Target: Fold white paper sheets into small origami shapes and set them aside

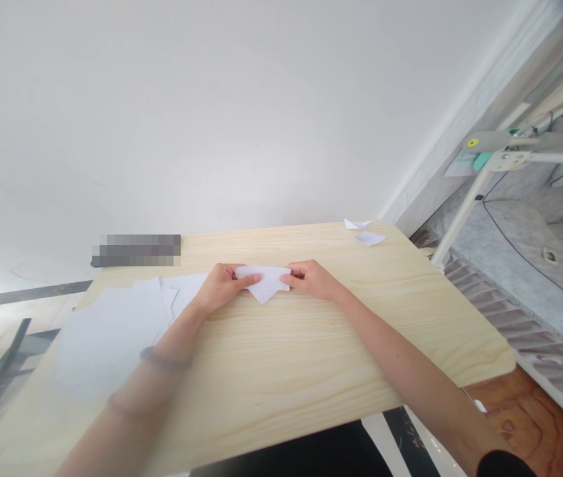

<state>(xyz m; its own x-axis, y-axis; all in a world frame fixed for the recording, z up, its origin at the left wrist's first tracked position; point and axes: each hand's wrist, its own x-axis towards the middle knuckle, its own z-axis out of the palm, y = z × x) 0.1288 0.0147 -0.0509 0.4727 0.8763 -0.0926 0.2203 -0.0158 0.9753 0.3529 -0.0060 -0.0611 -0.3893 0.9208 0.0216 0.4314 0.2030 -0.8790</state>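
Observation:
A folded piece of white paper [264, 286], flat along its top and pointed at the bottom, is held between both hands above the wooden table [281, 371]. My left hand [222, 286] pinches its left side, thumb on the front face. At the right end, my right hand [311, 278] grips it with the thumb in front and the fingers behind. The fingers behind the paper are partly hidden. Loose white sheets [112, 331] lie on the table's left, partly behind my left forearm.
Two small folded paper shapes [369, 238] rest near the far right corner. A dark pixelated object [137, 250] sits at the far left edge. The white wall [212, 119] stands behind the table. A white metal frame [475, 192] and a grey covered bed or sofa [540, 245] are on the right.

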